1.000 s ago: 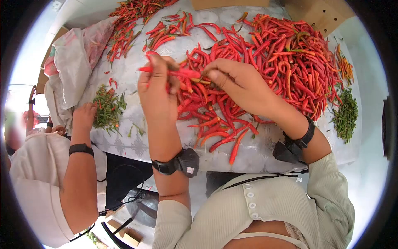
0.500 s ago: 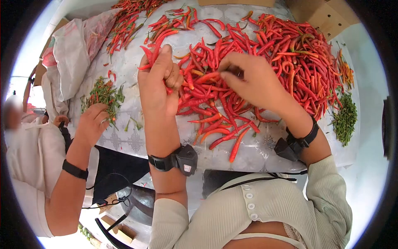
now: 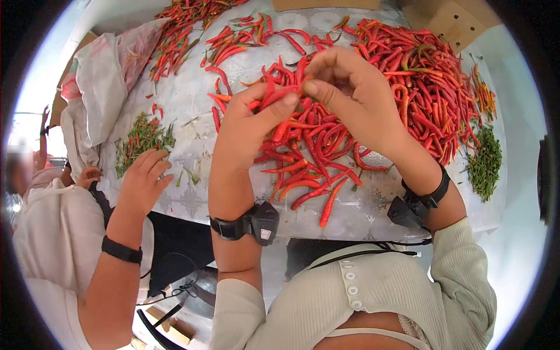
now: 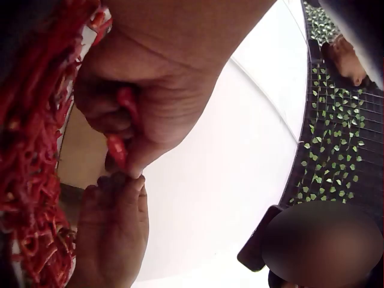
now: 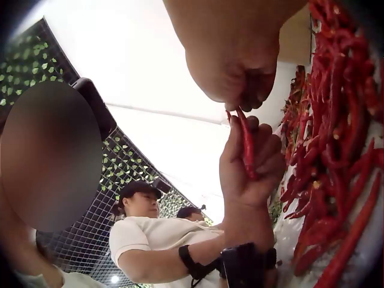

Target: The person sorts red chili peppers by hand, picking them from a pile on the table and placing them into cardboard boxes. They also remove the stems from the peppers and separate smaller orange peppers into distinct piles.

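the left hand (image 3: pixel 239 122) is raised above the table, wrist nearly straight, fingers curled inward and thumb laid along a red chilli (image 5: pixel 248 147). its grip is closed firmly enough to hold that chilli, and more red shows between the folded fingers in the left wrist view. the right hand (image 3: pixel 361 96) comes in from the other side with its wrist bent, knuckles arched high; thumb and fingers draw together in a small pinch at the chilli's end, the palm hollow. the two hands meet fingertip to fingertip over the near edge of the pile (image 3: pixel 431 99).

the chilli is slim, tapering and glossy, smooth-skinned. those in the pile are much alike, some curved like hooks, a few orange or dark green, heaped loosely. the cloth (image 3: pixel 181 201) beneath is pale and slick, printed with grey star-like figures. a bunch of thin green stems (image 3: pixel 484 163) lies at the right. at the left, a crumpled white woven sack (image 3: pixel 96 96) sags beside a mixed green heap (image 3: pixel 143 143), and another person's hand (image 3: pixel 143 181) is just beside that. a brown cardboard box (image 3: pixel 452 23) with round holes stands behind the pile.
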`<state>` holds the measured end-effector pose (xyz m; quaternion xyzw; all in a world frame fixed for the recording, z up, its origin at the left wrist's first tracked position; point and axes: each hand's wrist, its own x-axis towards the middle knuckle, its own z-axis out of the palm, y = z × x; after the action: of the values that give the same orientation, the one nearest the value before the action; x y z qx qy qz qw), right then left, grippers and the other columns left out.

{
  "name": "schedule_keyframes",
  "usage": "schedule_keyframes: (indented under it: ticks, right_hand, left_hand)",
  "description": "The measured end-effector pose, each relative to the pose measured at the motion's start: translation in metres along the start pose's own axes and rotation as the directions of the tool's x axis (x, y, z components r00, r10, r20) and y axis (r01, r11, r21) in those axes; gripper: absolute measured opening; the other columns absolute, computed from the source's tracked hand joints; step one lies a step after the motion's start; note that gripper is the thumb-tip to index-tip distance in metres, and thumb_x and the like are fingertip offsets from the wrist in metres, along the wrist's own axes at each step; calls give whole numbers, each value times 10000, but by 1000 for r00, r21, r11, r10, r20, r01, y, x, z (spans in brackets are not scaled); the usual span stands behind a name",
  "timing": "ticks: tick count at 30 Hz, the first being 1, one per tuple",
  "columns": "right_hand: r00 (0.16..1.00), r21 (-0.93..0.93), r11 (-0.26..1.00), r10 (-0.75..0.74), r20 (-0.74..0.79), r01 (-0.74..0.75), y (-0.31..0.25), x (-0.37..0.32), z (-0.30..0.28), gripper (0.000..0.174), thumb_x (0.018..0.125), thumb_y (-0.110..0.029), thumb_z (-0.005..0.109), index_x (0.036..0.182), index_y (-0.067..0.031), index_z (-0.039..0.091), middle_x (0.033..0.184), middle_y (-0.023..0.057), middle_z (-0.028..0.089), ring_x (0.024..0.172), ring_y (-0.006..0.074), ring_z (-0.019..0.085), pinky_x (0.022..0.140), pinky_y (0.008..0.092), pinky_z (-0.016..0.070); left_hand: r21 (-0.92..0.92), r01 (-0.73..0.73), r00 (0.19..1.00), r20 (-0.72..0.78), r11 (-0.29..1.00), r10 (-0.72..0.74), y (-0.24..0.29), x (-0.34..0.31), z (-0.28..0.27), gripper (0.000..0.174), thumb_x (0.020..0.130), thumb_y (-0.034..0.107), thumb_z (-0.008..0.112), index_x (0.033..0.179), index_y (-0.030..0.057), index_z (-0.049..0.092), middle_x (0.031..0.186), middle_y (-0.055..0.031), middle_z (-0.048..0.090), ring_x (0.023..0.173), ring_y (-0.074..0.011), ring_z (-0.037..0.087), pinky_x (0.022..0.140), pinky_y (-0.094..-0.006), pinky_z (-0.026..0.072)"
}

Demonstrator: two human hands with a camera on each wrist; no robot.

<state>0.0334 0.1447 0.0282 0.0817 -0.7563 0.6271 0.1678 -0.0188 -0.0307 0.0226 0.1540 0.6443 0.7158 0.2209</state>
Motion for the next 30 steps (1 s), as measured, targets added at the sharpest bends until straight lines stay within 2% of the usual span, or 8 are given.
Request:
schedule_keyframes:
  ticks: [2, 5, 8, 15, 19, 24, 27, 30]
  right_hand:
    - [996, 27, 997, 72, -55, -70, -1, 2, -1, 122, 827, -89, 634, 894, 3, 591, 768, 83, 598, 703, 149, 572, 648, 290, 463]
    - [987, -384, 919, -32, 154, 90, 12, 0, -3, 168, 774, -131, 675, 856, -8, 595, 816, 121, 607, 772, 261, 604, 694, 363, 475]
    - [930, -560, 804, 24, 367, 200, 21, -10, 1, 200, 735, -164, 691, 839, -20, 599, 861, 153, 598, 853, 344, 582, 748, 426, 466]
    - [938, -628, 769, 117, 325, 122, 21, -12, 3, 168, 761, -153, 658, 846, -19, 600, 849, 165, 597, 846, 344, 589, 739, 444, 466]
    - [964, -498, 867, 156, 214, -30, 12, -6, -2, 156, 816, -138, 619, 876, -2, 574, 839, 165, 606, 756, 325, 599, 681, 400, 476]
    - [983, 69, 984, 155, 101, -162, 17, 0, -1, 122, 900, -106, 552, 927, 13, 543, 803, 77, 604, 701, 153, 578, 635, 284, 467]
    - [959, 140, 949, 279, 43, -282, 4, 1, -1, 117, 913, -100, 548, 944, 13, 545, 815, 28, 596, 726, 80, 549, 636, 247, 459]
    - [964, 210, 943, 267, -5, -260, 3, 0, 0, 117, 897, -98, 579, 944, 5, 552, 821, 18, 594, 721, 76, 546, 642, 235, 458]
  left_hand:
    - [-121, -2, 999, -38, 993, -2, -2, 1, -3, 253, 873, 258, 654, 964, 22, 635, 799, -5, 623, 658, -63, 550, 569, -200, 425]
    - [-316, 1, 999, -43, 949, -16, -6, 7, -11, 236, 905, 251, 608, 963, 22, 616, 798, -29, 618, 640, -81, 558, 530, -194, 417]
    - [-433, 22, 999, 40, 901, -5, -6, 10, -18, 235, 933, 252, 559, 973, 21, 580, 781, -51, 601, 601, -91, 537, 487, -200, 400]
    - [-542, 48, 975, 207, 839, 79, -8, 9, -21, 262, 966, 274, 486, 989, 19, 541, 768, -68, 575, 515, -88, 459, 432, -203, 350]
    - [-549, 57, 980, 189, 834, 57, -7, 8, -20, 270, 968, 284, 479, 994, 23, 545, 764, -61, 569, 522, -98, 470, 433, -204, 351]
    - [-527, 18, 1000, 2, 849, -19, 0, 9, -7, 250, 967, 291, 480, 966, 49, 542, 744, -32, 547, 537, -105, 484, 436, -216, 357]
    - [-551, -22, 999, -42, 834, -1, 2, 7, -6, 197, 952, 259, 515, 946, 63, 537, 726, -11, 533, 536, -94, 477, 430, -213, 344]
    - [-510, -46, 999, -13, 859, 46, -2, 10, -16, 134, 920, 194, 572, 956, 69, 541, 702, 6, 520, 526, -72, 460, 414, -206, 315]
